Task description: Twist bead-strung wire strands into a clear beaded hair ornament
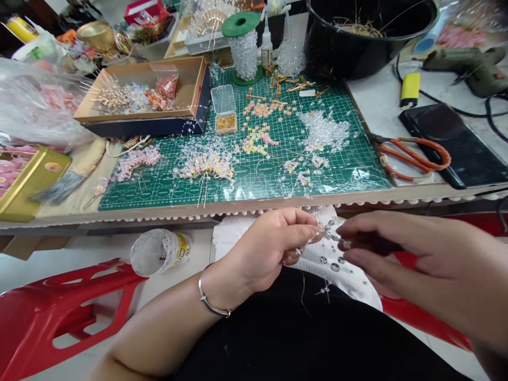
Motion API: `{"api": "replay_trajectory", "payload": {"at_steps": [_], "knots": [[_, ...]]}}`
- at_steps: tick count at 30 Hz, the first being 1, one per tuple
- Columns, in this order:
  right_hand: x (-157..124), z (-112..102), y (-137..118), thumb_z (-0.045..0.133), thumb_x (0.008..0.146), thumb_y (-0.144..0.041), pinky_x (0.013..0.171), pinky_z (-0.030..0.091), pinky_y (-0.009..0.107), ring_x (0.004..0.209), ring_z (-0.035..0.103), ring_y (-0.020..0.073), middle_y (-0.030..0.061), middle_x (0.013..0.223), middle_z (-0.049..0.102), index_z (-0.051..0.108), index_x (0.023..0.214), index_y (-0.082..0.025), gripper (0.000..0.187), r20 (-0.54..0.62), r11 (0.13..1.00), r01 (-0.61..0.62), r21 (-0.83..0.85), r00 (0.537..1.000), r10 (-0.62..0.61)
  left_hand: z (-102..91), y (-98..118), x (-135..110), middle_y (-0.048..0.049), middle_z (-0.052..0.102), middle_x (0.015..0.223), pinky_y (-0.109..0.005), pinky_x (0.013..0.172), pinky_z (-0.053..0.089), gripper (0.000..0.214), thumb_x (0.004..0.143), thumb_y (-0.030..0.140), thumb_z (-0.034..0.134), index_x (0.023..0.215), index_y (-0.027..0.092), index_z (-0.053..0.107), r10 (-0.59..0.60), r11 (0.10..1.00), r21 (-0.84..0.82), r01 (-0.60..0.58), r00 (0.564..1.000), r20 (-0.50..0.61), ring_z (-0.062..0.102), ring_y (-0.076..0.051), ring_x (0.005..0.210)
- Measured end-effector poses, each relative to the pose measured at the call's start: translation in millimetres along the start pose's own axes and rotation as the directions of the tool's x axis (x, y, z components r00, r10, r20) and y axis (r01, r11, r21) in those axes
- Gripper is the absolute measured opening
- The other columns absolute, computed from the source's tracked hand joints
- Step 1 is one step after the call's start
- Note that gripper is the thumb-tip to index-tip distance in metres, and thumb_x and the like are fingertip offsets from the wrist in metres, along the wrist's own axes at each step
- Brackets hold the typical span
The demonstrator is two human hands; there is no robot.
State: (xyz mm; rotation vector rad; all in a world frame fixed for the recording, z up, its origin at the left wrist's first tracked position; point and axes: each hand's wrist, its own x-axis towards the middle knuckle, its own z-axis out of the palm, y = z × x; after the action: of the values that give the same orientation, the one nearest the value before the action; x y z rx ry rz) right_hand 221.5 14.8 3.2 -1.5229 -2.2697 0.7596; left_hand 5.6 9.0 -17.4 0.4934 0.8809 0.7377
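Head view: We're looking straight down over the lap, and the action is at 6 o'clock, just below the table edge.

Left hand (270, 248): Tight, narrow pinch! Thumb and forefinger are closed on the beaded wire strand (331, 238), with a silver bangle (212, 299) on the wrist.

Right hand (397, 248): Fingers narrow and right up at the strand, just beside the left hand. It's blurred, so I can't tell whether they're gripping or only touching.

Strand position: Between the hands, over a white cloth (337, 270) on the lap, with clear faceted beads spaced along the wire.

Technique: Good close work, with the hands near each other. A short span like this gives firm control of thin wire, and the cloth is well placed under loose beads.

Things: At 12 o'clock, a green cutting mat (254, 180) holds scattered crystal and pastel beads, plus a pink-and-clear beaded hairpiece (206, 166).

Rest: Orange-handled scissors (413, 156) at 2 o'clock, a glue gun (464, 69) at 2 o'clock, a black bowl (357, 37) at 1 o'clock, a cardboard tray (138, 90) at 11 o'clock, and a red chair (67, 312) at 8 o'clock.
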Motion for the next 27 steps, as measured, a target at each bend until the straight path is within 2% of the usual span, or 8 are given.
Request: {"api": "replay_trajectory", "payload": {"at_steps": [2,5,8,13,17,20,24,27], "knots": [[-1.9,10.9,-5.2,0.059,0.092,-0.041,0.042,0.049,0.028,0.052,0.065,0.0178,-0.0017,0.069,0.073,0.071,0.085,-0.029,0.018,0.066,0.998,0.029,0.063,0.997,-0.033,0.6,-2.1,0.5,0.0085,0.043,0.060,-0.023,0.048,0.016,0.022,0.076,0.026,0.077,0.084,0.016,0.059,0.030,0.999,0.024,-0.030,0.999,-0.015,0.026,-0.003,0.047],[-1.7,19.8,-11.2,0.050,0.100,-0.040,0.036,0.044,0.024,0.043,0.057,0.0142,-0.0029,0.053,0.061,0.061,0.067,-0.026,0.037,0.088,0.965,0.018,0.263,0.995,-0.043,0.9,-6.0,1.1,0.0066,0.047,0.062,-0.023,0.049,0.021,0.021,0.077,0.028,0.078,0.083,0.016,0.060,0.130,0.988,0.085,-0.127,0.991,-0.029,0.031,-0.005,0.051],[-0.7,17.2,-11.1,0.045,0.104,-0.044,0.037,0.047,0.024,0.045,0.057,0.0139,-0.0021,0.055,0.060,0.059,0.068,-0.026,0.043,0.099,0.927,0.010,0.374,0.994,-0.050,0.9,-8.2,-0.8,0.0062,0.047,0.061,-0.023,0.051,0.026,0.023,0.080,0.032,0.078,0.084,0.018,0.060,0.221,0.963,0.160,-0.218,0.975,-0.005,0.035,-0.007,0.054],[-1.9,5.0,-7.2,0.055,0.099,-0.037,0.067,0.056,0.037,0.084,0.071,0.0246,0.0019,0.098,0.076,0.068,0.103,-0.033,0.014,-0.175,0.970,0.204,0.133,0.968,-0.180,5.8,-4.0,-10.2,0.0089,0.038,0.056,-0.023,0.049,0.025,0.022,0.087,0.036,0.073,0.087,0.019,0.059,0.260,0.909,0.335,-0.249,0.965,0.011,0.029,-0.007,0.051],[-7.6,7.9,-12.1,0.058,0.095,-0.029,0.058,0.053,0.038,0.070,0.069,0.0235,0.0020,0.084,0.074,0.063,0.104,-0.031,0.010,-0.223,0.971,0.238,0.015,0.947,-0.229,10.7,-0.5,-15.5,0.0099,0.036,0.054,-0.022,0.047,0.025,0.018,0.091,0.033,0.067,0.086,0.020,0.057,0.258,0.865,0.442,-0.238,0.966,0.017,0.028,-0.007,0.048],[-13.3,17.1,-17.2,0.062,0.092,-0.021,0.065,0.056,0.038,0.073,0.071,0.0233,0.0041,0.089,0.075,0.061,0.106,-0.028,0.016,-0.303,0.940,0.332,-0.081,0.890,-0.340,11.3,-0.1,-16.1,0.0090,0.039,0.055,-0.021,0.046,0.024,0.019,0.094,0.034,0.063,0.084,0.020,0.055,0.229,0.858,0.472,-0.204,0.973,0.004,0.029,-0.007,0.049],[-19.0,21.9,-18.6,0.065,0.090,-0.016,0.069,0.057,0.038,0.077,0.071,0.0226,0.0054,0.093,0.076,0.060,0.114,-0.025,0.026,-0.275,0.898,0.425,-0.112,0.855,-0.439,8.3,-1.9,-14.4,0.0074,0.044,0.058,-0.020,0.047,0.026,0.021,0.093,0.036,0.065,0.085,0.019,0.056,0.206,0.863,0.470,-0.184,0.979,0.004,0.033,-0.007,0.051],[-21.7,16.0,-17.5,0.061,0.093,-0.019,0.060,0.055,0.035,0.073,0.071,0.0218,0.0033,0.091,0.075,0.059,0.113,-0.030,0.023,-0.241,0.932,0.362,-0.012,0.904,-0.354,5.1,-3.7,-13.8,0.0082,0.041,0.058,-0.021,0.047,0.029,0.022,0.092,0.038,0.067,0.086,0.020,0.056,0.260,0.866,0.436,-0.244,0.965,0.023,0.033,-0.007,0.050]]}}
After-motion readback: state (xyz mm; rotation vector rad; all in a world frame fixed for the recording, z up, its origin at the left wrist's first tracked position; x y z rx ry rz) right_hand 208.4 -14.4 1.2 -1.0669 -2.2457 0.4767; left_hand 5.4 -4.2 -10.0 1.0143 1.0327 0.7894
